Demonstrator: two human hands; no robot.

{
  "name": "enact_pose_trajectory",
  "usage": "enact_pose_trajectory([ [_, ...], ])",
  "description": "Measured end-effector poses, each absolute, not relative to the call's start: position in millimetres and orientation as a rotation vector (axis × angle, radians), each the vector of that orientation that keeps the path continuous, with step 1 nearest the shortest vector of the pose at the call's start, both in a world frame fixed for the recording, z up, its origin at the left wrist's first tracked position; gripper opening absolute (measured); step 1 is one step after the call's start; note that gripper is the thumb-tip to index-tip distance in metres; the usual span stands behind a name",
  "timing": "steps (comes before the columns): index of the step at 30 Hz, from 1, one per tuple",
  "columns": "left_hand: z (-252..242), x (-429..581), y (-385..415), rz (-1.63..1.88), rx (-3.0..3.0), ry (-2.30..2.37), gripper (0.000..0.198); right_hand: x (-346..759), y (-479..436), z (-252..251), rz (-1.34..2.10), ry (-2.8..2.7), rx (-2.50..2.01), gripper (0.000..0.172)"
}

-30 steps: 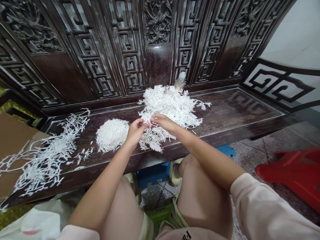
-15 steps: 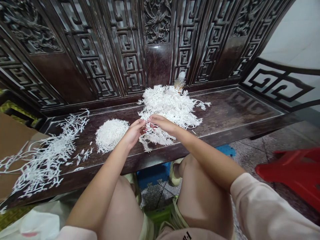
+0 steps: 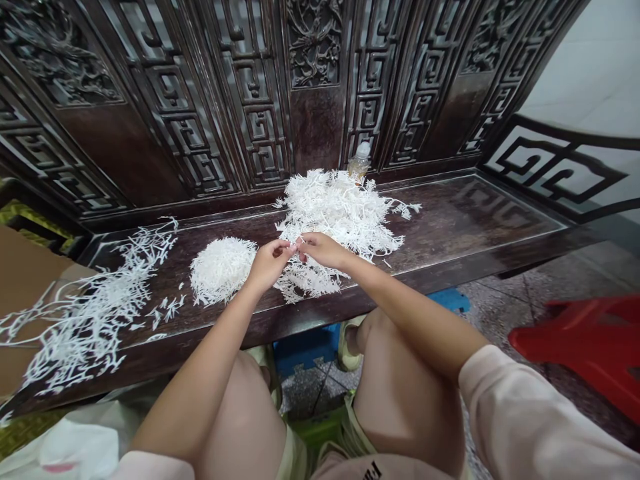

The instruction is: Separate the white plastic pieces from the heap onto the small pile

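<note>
Both my hands meet over the front of a loose heap of white branching sprigs [image 3: 340, 213] on a dark wooden bench seat [image 3: 465, 220]. My left hand [image 3: 269, 265] and my right hand [image 3: 321, 251] pinch fine white strands between their fingertips, though the strands are hard to make out. Just left of my left hand lies a round, dense white bundle [image 3: 221, 270]. Further left, more sprigs [image 3: 95, 317] spread over the seat and a cardboard sheet [image 3: 30, 287]. A small plastic bottle [image 3: 361, 162] stands behind the heap.
A carved dark lattice backrest [image 3: 250, 100] rises behind the seat, with a matching armrest [image 3: 560, 167] at right. A red plastic stool [image 3: 585, 347] stands on the speckled floor at right. Under the seat lies a blue mat [image 3: 305, 347]; a white plastic bag [image 3: 80, 447] sits at lower left.
My hands have drawn slightly closer together above the heap, and the sprigs under them have shifted a little. The round bundle and the sprigs at left look unchanged.
</note>
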State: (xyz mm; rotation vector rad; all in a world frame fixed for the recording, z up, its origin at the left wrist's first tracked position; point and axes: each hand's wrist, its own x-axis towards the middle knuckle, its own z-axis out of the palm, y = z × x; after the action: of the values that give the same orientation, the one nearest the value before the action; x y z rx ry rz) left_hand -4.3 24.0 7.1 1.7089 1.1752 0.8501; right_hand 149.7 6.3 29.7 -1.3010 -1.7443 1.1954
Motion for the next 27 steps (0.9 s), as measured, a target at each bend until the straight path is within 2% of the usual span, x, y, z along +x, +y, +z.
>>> enact_pose_trajectory([
  [6,9.8,1.1,15.6,0.822,2.08,1.313,0.028,154.5,10.7,22.5,0.942,-1.921,-1.376,0.02],
  [21,10.7,5.4,13.9,0.791,2.07,1.405,0.025,150.6,3.4,35.0,0.335,-2.263,-1.657,0.026],
  [27,9.9,8.9,16.7,0.781,1.988,1.422,0.027,145.6,2.3,40.5,0.219,-2.302,-1.731,0.027],
])
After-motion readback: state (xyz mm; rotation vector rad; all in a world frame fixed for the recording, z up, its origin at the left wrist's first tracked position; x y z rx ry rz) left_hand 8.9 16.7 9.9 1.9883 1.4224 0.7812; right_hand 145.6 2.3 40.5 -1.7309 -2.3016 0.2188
